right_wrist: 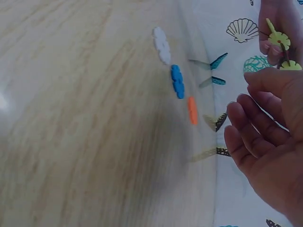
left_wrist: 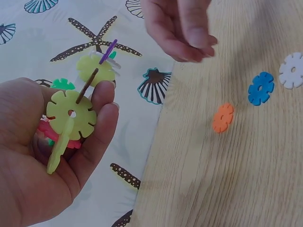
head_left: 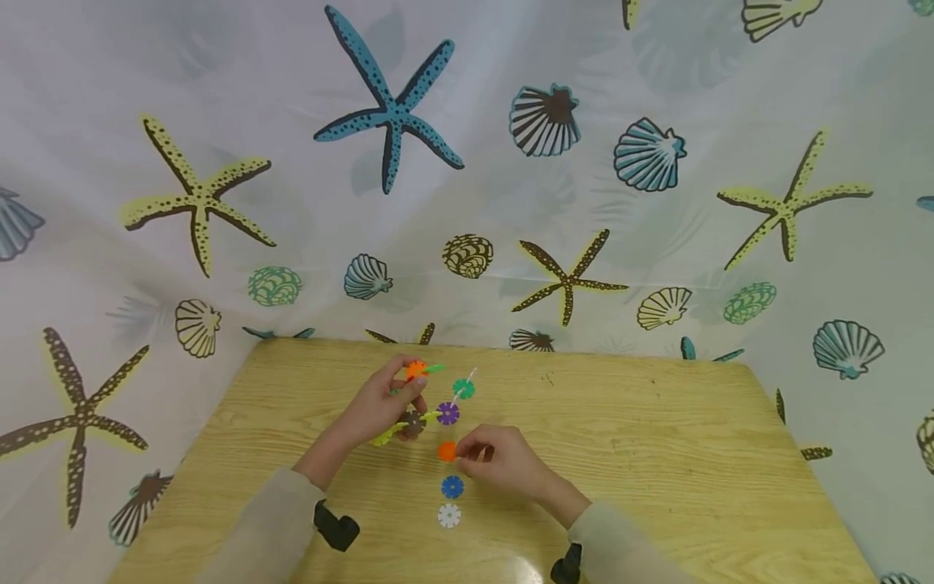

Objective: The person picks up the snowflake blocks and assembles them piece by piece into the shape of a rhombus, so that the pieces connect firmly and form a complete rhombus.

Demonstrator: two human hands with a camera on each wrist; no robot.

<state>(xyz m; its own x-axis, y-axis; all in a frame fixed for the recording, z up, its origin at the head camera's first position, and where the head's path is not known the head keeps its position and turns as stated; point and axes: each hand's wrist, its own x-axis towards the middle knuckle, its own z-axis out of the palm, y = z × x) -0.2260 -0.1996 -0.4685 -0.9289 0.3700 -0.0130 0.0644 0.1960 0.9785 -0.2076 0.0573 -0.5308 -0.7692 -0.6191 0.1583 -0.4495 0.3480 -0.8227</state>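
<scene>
My left hand holds a chain of notched plastic discs slotted together edge to edge. In the left wrist view a yellow disc lies against the fingers, with red and green ones partly hidden behind it. The head view shows a purple disc and a green disc at the chain's free end. My right hand hovers beside a loose orange disc, its fingers loosely bent. Both wrist views show that orange disc on the table, apart from the right hand, which holds nothing.
A blue disc and a white disc lie in line with the orange one, toward the near side of the wooden table. A cloth printed with starfish and shells hangs behind the table and at its sides.
</scene>
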